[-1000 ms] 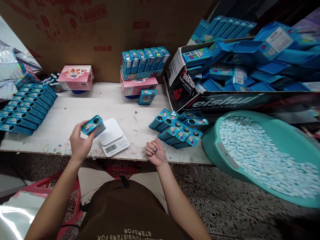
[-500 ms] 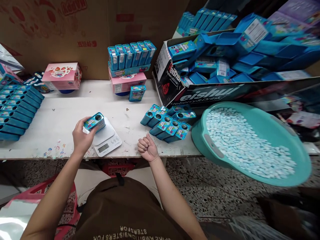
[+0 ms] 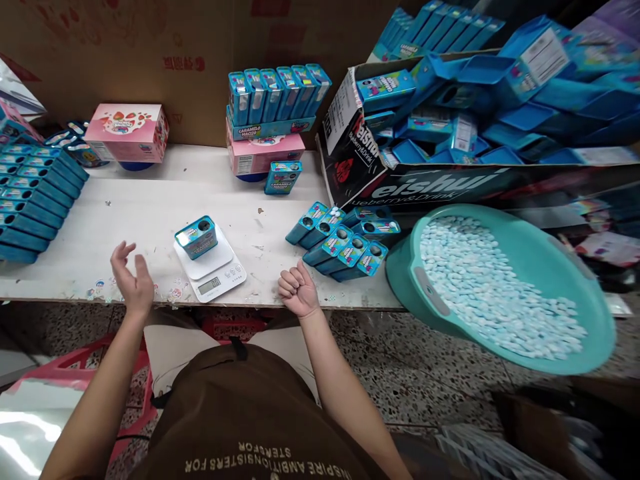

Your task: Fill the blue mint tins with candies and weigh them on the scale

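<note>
A blue candy tin (image 3: 199, 245) with a round hole in its top stands on the white digital scale (image 3: 225, 280), at the table's front edge. To the left of the scale, my left hand (image 3: 134, 283) is open, fingers apart, touching nothing. My right hand (image 3: 299, 290) is closed in a fist by the table edge; whatever its curled fingers may hold is hidden. Just beyond it several blue tins (image 3: 345, 243) stand bunched together, tilted, their holes facing up. White candies show on top of one at the back.
A teal basin (image 3: 545, 243) of pale blue candies juts over the table's right edge. Behind it sits a black carton (image 3: 360, 160) of blue tins. Rows of tins (image 3: 45, 207) stand at left. Pink boxes (image 3: 127, 133) and a single tin (image 3: 283, 179) are at the back.
My left hand has let go of the tin on the scale and drawn back to the left, opening. The right fist stays nearly in place. The view has shifted slightly.
</note>
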`<state>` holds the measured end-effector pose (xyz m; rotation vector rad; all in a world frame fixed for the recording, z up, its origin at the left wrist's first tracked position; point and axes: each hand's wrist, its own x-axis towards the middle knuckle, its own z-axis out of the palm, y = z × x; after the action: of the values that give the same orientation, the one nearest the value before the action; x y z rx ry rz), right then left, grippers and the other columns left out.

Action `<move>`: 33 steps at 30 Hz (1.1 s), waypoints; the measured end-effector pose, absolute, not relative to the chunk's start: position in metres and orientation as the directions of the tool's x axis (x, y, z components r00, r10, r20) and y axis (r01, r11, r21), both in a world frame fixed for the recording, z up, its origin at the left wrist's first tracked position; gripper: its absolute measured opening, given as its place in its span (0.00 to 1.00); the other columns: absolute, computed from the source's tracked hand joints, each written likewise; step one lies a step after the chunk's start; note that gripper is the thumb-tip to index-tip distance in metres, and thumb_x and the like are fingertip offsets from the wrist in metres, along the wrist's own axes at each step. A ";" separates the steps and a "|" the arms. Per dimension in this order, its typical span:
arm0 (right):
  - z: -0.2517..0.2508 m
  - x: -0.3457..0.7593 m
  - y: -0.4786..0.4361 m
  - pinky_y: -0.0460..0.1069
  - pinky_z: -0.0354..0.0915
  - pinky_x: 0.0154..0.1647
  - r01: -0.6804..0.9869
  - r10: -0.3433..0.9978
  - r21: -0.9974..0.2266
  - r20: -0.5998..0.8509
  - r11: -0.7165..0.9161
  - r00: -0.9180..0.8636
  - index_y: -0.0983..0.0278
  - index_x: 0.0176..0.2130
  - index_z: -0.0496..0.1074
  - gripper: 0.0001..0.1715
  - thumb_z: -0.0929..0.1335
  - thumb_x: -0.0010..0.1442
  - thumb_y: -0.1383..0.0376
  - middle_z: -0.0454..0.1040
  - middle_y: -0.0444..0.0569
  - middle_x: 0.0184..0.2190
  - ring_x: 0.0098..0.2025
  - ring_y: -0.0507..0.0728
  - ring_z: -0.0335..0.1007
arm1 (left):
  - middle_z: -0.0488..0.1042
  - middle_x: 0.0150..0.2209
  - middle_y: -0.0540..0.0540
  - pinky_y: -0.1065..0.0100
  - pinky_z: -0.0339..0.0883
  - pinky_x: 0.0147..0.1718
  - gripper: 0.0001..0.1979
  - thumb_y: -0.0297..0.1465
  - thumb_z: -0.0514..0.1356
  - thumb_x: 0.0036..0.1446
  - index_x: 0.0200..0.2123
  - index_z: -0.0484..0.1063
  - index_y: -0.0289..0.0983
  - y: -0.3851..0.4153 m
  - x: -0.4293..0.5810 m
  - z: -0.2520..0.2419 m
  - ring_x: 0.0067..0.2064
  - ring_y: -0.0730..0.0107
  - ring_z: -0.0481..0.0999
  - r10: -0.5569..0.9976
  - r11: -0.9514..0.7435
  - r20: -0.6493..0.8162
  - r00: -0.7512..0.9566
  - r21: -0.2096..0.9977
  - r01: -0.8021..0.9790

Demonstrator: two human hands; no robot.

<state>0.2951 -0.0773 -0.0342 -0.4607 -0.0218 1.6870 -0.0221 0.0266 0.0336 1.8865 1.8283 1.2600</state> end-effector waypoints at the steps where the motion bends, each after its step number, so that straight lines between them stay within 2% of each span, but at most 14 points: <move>1: -0.034 0.295 -0.077 0.43 0.44 0.14 -0.946 0.952 -0.271 -0.290 -0.178 -0.096 0.63 0.18 0.41 0.31 0.61 0.64 0.57 0.45 0.38 0.15 0.16 0.48 0.38 | 0.65 0.53 0.38 0.57 0.55 0.56 0.21 0.38 0.46 0.63 0.57 0.54 0.36 0.024 -0.032 0.025 0.57 0.62 0.63 0.879 -0.160 0.435 -0.194 0.655 0.739; 5: -0.032 0.295 -0.077 0.42 0.43 0.14 -0.949 0.945 -0.258 -0.313 -0.181 -0.095 0.63 0.18 0.41 0.31 0.60 0.65 0.58 0.44 0.38 0.16 0.16 0.47 0.36 | 0.63 0.54 0.32 0.51 0.48 0.59 0.21 0.37 0.47 0.62 0.54 0.59 0.31 0.017 -0.059 -0.007 0.60 0.54 0.56 0.854 -0.128 0.494 -0.165 0.506 0.853; 7: -0.032 0.294 -0.077 0.42 0.43 0.14 -0.946 0.938 -0.271 -0.337 -0.181 -0.083 0.63 0.18 0.41 0.31 0.59 0.65 0.58 0.43 0.38 0.16 0.16 0.48 0.35 | 0.62 0.55 0.32 0.50 0.45 0.60 0.21 0.36 0.48 0.61 0.54 0.60 0.31 0.016 -0.063 -0.016 0.62 0.53 0.53 0.862 -0.138 0.489 -0.133 0.478 0.867; 16: -0.035 0.294 -0.078 0.42 0.44 0.14 -0.943 0.954 -0.288 -0.289 -0.169 -0.082 0.64 0.18 0.41 0.31 0.60 0.65 0.58 0.44 0.38 0.16 0.16 0.47 0.37 | 0.68 0.50 0.37 0.51 0.48 0.59 0.17 0.37 0.51 0.59 0.48 0.66 0.35 0.018 -0.063 -0.020 0.60 0.52 0.57 0.878 -0.098 0.454 -0.151 0.480 0.872; 29: -0.035 0.292 -0.075 0.42 0.44 0.14 -0.964 0.955 -0.218 -0.283 -0.154 -0.089 0.63 0.18 0.42 0.31 0.61 0.64 0.56 0.46 0.37 0.15 0.15 0.47 0.38 | 0.69 0.48 0.36 0.51 0.49 0.58 0.12 0.36 0.51 0.59 0.41 0.68 0.36 0.018 -0.065 -0.021 0.59 0.53 0.59 0.883 -0.114 0.451 -0.128 0.473 0.874; 33: -0.029 0.289 -0.067 0.41 0.43 0.14 -0.951 0.935 -0.220 -0.324 -0.219 -0.140 0.63 0.18 0.46 0.28 0.59 0.63 0.54 0.48 0.38 0.16 0.16 0.47 0.39 | 0.70 0.48 0.35 0.50 0.50 0.58 0.13 0.36 0.51 0.59 0.42 0.68 0.35 0.021 -0.069 -0.021 0.58 0.51 0.60 0.873 -0.149 0.475 -0.107 0.470 0.870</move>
<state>0.2889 -0.0673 -0.0289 -0.4569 0.0440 1.7323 -0.0686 0.0211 -0.0212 2.0963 2.0460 1.1223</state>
